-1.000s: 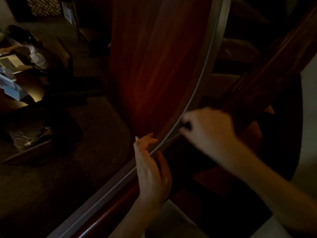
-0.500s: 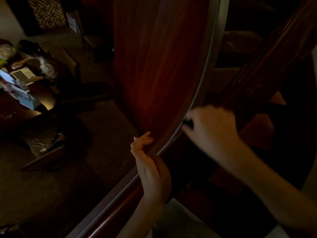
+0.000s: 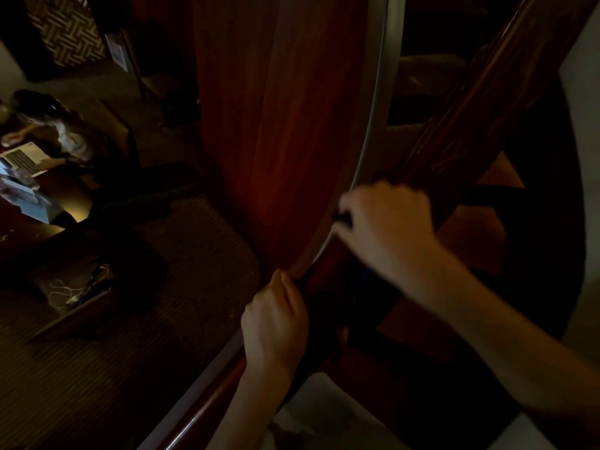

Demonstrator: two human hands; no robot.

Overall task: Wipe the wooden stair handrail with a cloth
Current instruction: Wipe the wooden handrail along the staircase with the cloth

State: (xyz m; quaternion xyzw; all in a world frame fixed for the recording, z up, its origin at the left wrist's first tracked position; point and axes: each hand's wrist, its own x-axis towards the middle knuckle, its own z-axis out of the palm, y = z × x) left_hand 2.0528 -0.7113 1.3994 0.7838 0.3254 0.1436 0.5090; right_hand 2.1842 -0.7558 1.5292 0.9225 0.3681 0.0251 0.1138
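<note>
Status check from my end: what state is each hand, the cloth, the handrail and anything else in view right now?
left hand: fingers curled, gripping the grey edge strip.
right hand: fingers curled, pinching the dark cloth against the wooden handrail.
dark cloth: bunched, mostly hidden in the fist.
wooden handrail: glossy; too dark to tell dust or damp.
laptop: open, on the level below.

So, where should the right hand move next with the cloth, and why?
Probably slide the right hand upward along the wooden handrail. It pinches what seems a dark cloth at the rail's lower end, and the rail runs on up to the right. The left hand grips the metal trim below, steadying.
</note>
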